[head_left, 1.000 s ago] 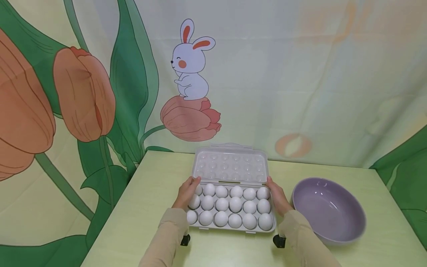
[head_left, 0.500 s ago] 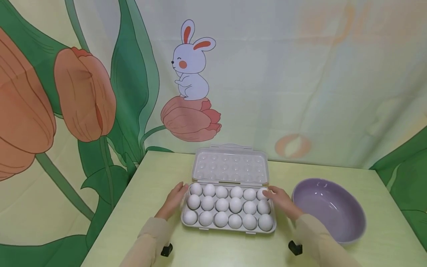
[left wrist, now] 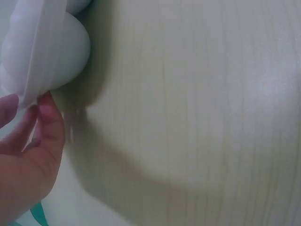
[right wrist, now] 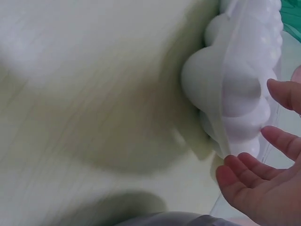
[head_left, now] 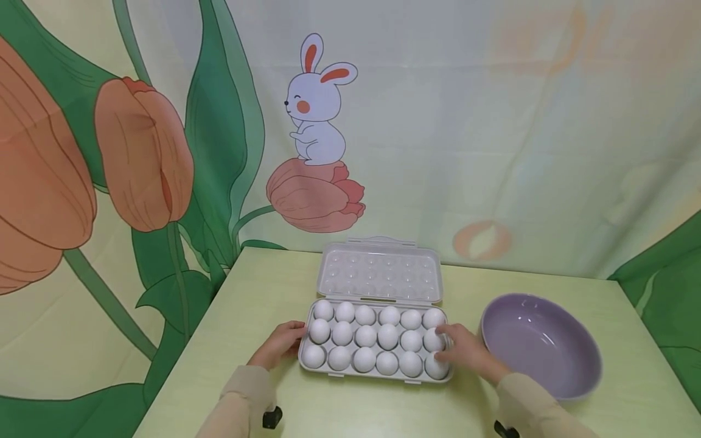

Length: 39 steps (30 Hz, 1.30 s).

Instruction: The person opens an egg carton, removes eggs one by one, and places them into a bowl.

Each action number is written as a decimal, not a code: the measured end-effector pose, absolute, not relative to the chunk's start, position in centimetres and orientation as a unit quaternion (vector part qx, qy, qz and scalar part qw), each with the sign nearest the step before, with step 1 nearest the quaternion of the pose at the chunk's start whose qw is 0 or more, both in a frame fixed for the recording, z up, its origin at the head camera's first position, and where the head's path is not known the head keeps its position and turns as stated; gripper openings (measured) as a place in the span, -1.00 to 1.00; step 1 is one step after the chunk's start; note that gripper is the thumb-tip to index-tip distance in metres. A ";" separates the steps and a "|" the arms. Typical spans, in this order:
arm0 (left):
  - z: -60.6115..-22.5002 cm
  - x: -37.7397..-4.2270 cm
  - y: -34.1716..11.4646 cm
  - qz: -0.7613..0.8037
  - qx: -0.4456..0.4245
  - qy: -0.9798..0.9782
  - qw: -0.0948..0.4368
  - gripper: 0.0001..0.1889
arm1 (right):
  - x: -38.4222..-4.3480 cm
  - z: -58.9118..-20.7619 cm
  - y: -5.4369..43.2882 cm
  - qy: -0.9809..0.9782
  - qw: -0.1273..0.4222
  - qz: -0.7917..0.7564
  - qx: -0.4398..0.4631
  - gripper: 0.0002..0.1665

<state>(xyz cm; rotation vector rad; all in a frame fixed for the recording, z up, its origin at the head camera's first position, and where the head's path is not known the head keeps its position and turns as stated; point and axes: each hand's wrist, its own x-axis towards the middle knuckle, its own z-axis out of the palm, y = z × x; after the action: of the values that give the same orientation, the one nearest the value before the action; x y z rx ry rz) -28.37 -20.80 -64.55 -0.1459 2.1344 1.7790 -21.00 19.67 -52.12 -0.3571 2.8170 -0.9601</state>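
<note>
A white plastic egg carton lies on the table, with several white eggs in its cups. Its clear lid is folded back toward the wall. My left hand is at the carton's left edge; in the left wrist view its thumb and fingertips are on either side of the rim. My right hand hovers over the right-hand column, thumb and forefinger spread apart near the middle and front eggs. In the right wrist view the other fingers extend loosely beside the carton.
A large purple bowl stands on the table to the right, close to my right forearm. The pale wooden table ends at a printed cloth backdrop behind the carton.
Both hands have left the back corners of the carton near the lid's hinge. The left has come down along the left edge; the right has moved forward over the right-hand eggs.
</note>
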 end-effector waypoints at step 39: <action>-85.2 -39.9 -26.3 0.618 -0.091 0.760 0.177 -0.50 | -19.6 -53.9 18.6 0.954 -0.032 -0.114 -0.276 -0.58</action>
<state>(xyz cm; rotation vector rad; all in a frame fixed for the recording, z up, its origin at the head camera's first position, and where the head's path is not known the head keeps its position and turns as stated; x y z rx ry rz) -39.93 -26.30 -85.19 -0.2589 2.1522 1.7493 -19.59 18.63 -53.86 -0.8837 3.0589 -0.3668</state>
